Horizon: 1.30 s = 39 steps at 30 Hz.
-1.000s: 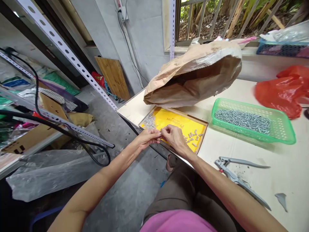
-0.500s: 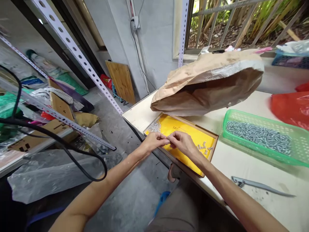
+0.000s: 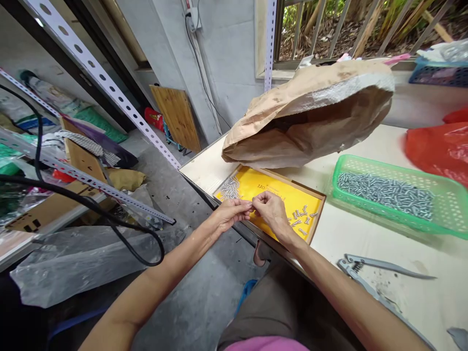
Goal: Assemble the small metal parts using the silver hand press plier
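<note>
My left hand (image 3: pixel 232 213) and my right hand (image 3: pixel 268 209) meet fingertip to fingertip over the near edge of a shallow wooden tray (image 3: pixel 319 214) lined with yellow paper. Both hands are pinched shut on something small that I cannot make out. A heap of small metal screws (image 3: pixel 229 187) lies in the tray's far left corner. A few loose metal pieces (image 3: pixel 302 216) are scattered at its right side.
A green plastic basket (image 3: pixel 395 197) full of screws sits to the right on the white table (image 3: pixel 365 243). A big brown paper sack (image 3: pixel 310 117) lies behind the tray. Metal pliers (image 3: pixel 369 278) lie near the front right. A red plastic bag (image 3: pixel 438 146) is at far right. Perforated shelf rails (image 3: pixel 91 68) stand left.
The view shifted down and slightly back, so the pliers show more fully. My two hands stay pinched together over the tray's near edge, barely moving.
</note>
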Each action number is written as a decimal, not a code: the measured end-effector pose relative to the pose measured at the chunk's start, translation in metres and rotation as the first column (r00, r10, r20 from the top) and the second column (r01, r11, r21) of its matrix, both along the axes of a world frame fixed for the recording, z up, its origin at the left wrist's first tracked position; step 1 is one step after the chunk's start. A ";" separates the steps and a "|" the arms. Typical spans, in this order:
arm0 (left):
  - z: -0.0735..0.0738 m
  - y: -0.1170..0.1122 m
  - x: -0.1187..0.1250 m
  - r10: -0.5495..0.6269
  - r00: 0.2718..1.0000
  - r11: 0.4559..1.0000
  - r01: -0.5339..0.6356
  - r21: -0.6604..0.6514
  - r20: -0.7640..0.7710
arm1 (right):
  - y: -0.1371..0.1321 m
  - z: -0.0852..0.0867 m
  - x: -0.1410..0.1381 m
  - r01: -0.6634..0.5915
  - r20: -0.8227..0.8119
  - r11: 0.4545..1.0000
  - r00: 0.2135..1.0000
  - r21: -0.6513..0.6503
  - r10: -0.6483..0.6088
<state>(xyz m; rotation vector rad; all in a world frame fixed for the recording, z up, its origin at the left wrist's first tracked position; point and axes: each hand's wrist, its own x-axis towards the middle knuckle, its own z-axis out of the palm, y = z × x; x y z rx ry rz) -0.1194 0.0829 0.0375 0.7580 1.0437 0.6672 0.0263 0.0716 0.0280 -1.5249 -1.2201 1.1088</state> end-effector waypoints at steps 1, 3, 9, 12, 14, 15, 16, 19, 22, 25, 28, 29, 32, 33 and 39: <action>0.001 0.001 0.000 0.018 1.000 1.000 -0.017 -0.010 0.009 | 0.001 -0.001 -0.001 0.016 -0.022 1.000 1.000 0.002 -0.016; 0.004 0.003 0.001 0.082 0.996 0.997 -0.082 -0.014 0.020 | 0.003 -0.002 -0.003 0.045 -0.084 0.999 0.996 0.013 -0.043; 0.016 0.010 -0.002 0.411 0.911 0.905 -0.413 0.105 0.035 | 0.015 -0.013 -0.010 0.011 -0.110 0.999 0.994 0.043 -0.006; 0.020 0.005 -0.011 0.473 0.881 0.870 -0.464 0.167 -0.019 | 0.016 -0.020 -0.004 -0.257 0.165 0.951 0.959 0.173 0.229; 0.020 0.000 -0.020 0.484 0.874 0.863 -0.468 0.192 -0.045 | 0.013 -0.022 0.005 -0.431 0.367 0.875 0.868 0.219 0.335; 0.019 -0.002 -0.024 0.486 0.872 0.861 -0.469 0.199 -0.049 | 0.010 -0.022 0.011 -0.515 0.457 0.828 0.805 0.221 0.379; 0.018 -0.005 -0.029 0.489 0.871 0.858 -0.471 0.205 -0.047 | 0.006 -0.021 0.017 -0.602 0.541 0.772 0.727 0.205 0.423; 0.013 -0.014 -0.038 0.499 0.866 0.850 -0.481 0.214 -0.033 | -0.006 -0.016 0.028 -0.761 0.708 0.642 0.506 0.096 0.493; 0.010 -0.025 -0.041 0.514 0.856 0.845 -0.497 0.196 -0.046 | -0.015 -0.015 0.029 -0.735 0.732 0.677 0.479 0.033 0.484; 0.012 -0.038 -0.041 0.520 0.850 0.848 -0.502 0.170 -0.084 | -0.011 -0.020 0.023 -0.675 0.706 0.735 0.553 0.068 0.443; 0.019 -0.051 -0.040 0.496 0.861 0.863 -0.476 0.168 -0.108 | 0.005 -0.022 0.018 -0.589 0.639 0.780 0.688 0.211 0.346; 0.022 -0.055 -0.038 0.478 0.871 0.873 -0.457 0.170 -0.113 | 0.011 -0.019 0.017 -0.566 0.617 0.781 0.722 0.265 0.313; 0.031 -0.064 -0.028 0.395 0.909 0.912 -0.371 0.177 -0.129 | 0.019 0.000 0.027 -0.542 0.594 0.744 0.766 0.391 0.245; 0.034 -0.067 -0.022 0.362 0.922 0.924 -0.335 0.185 -0.138 | 0.016 0.010 0.035 -0.541 0.595 0.730 0.770 0.418 0.230; 0.043 -0.088 0.046 0.046 0.978 0.967 0.007 0.255 -0.202 | -0.061 0.058 0.128 -0.439 0.618 0.792 0.779 0.425 0.101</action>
